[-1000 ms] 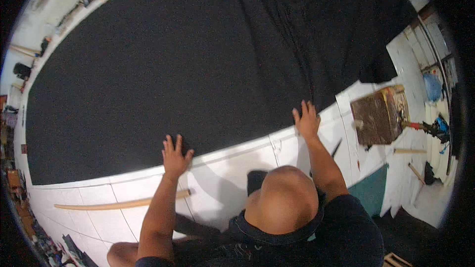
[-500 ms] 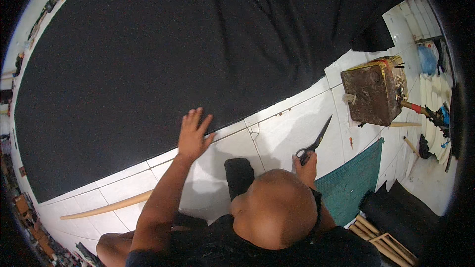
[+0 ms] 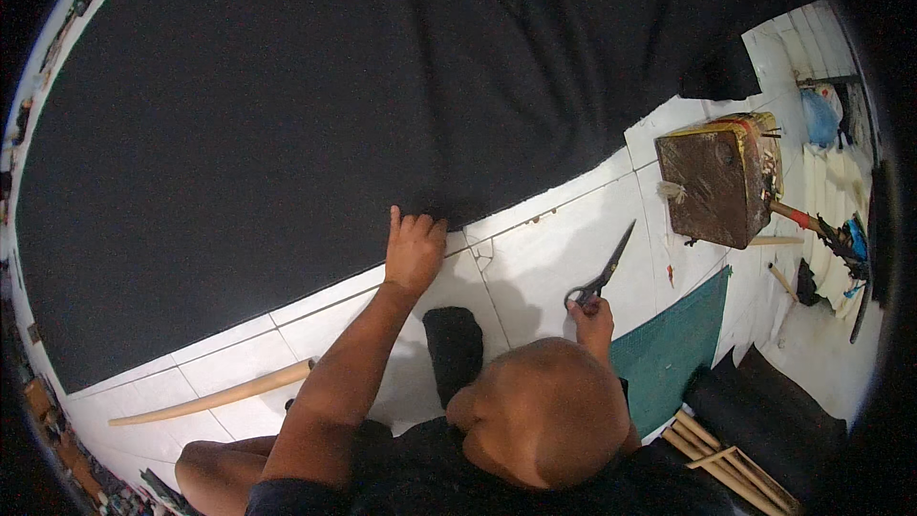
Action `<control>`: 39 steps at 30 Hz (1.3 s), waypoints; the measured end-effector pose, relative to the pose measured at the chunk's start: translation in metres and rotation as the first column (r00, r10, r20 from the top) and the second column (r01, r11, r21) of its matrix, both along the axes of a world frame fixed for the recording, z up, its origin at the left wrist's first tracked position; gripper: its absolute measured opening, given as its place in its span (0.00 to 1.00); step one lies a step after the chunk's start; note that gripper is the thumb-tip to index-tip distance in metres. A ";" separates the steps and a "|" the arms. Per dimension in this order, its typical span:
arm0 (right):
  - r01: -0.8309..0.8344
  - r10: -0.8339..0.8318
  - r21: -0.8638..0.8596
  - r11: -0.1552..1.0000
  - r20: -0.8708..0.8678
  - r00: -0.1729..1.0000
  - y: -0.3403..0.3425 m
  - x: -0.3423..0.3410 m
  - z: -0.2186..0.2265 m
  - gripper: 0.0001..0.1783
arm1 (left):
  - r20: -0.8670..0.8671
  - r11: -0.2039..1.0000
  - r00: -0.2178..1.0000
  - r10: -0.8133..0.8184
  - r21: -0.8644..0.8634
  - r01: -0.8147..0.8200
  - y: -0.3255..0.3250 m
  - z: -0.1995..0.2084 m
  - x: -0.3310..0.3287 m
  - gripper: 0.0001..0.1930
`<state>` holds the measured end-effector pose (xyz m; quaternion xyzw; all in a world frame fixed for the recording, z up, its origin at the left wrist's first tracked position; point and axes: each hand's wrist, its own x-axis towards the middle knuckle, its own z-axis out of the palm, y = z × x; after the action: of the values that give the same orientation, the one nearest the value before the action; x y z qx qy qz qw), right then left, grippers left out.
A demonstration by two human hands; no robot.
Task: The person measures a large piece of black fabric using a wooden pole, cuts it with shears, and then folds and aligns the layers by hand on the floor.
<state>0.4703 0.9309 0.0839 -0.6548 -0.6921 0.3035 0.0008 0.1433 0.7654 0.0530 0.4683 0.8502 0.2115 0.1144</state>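
Note:
A large sheet of black cloth (image 3: 248, 153) lies spread over the white tiles, flat on the left and wrinkled toward the right. My left hand (image 3: 415, 250) is at its near edge, most fingers curled onto the cloth and one stretched out; its thumb is hidden. In my right hand (image 3: 594, 320) is a pair of black-handled scissors (image 3: 608, 272), gripped at the handle loops just above the tiles. The dark blades point away and to the right, apart from the cloth, and look closed.
A brown block-like box (image 3: 712, 182) stands at the right with a stick beside it. Nearer are a green mat (image 3: 673, 354), a dark roll (image 3: 764, 411) and several wooden sticks (image 3: 731, 463). A long curved wooden strip (image 3: 215, 394) lies at left, and a black rounded piece (image 3: 455, 349) between my arms.
My left hand has slid right along the cloth edge, and its spread fingers have curled in. The right hand still holds the scissors in nearly the same place.

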 end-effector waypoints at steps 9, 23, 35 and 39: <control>-0.191 0.190 -0.073 0.979 -0.020 0.982 -0.006 -0.017 -0.010 0.21 | 0.089 0.999 0.995 0.039 -0.013 -0.038 0.007 0.004 -0.006 0.12; -0.178 0.187 -0.114 0.977 0.082 0.979 -0.024 -0.058 0.021 0.35 | 0.074 0.992 0.991 0.113 -0.071 -0.108 0.016 -0.003 0.000 0.11; -0.014 -0.322 -0.682 0.731 -0.364 0.874 -0.059 0.002 -0.029 0.14 | 0.035 0.980 0.986 0.163 0.107 -0.166 0.020 -0.008 0.011 0.09; -0.212 0.051 -0.620 0.756 -0.267 0.962 -0.071 -0.029 -0.017 0.13 | 0.034 0.976 0.986 0.166 0.134 -0.169 0.015 -0.009 0.011 0.08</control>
<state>0.4415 0.8598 0.0664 -0.5244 -0.5857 0.5960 -0.1634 0.1541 0.7807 0.0444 0.3993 0.8689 0.2833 0.0736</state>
